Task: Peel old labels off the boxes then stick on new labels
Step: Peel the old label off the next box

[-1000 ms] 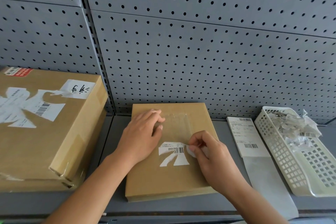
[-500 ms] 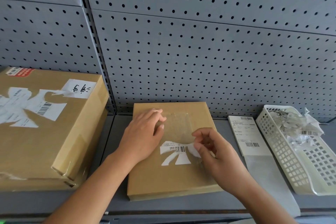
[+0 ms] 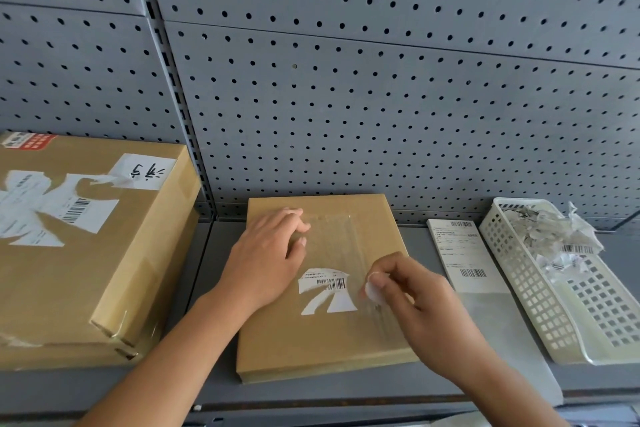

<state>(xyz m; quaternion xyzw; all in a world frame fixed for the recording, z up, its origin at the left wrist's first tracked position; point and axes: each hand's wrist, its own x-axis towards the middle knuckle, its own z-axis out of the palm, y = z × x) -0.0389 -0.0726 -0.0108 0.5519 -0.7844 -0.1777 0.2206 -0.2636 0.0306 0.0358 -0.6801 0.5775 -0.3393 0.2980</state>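
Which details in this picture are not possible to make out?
Head view only:
- Print on the torn label and label sheet: too small.
- The large box: left part cut off by the frame edge.
- The small box: surface hidden under the left hand and right hand.
- The white scrap pinched by the right hand: mostly covered by that hand; attached or free, unclear.

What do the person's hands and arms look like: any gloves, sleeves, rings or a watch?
The left hand and the right hand are bare: no gloves, and no rings show. The left forearm and right forearm are bare too, with no sleeve, watch or bracelet in view down to the frame's lower edge.
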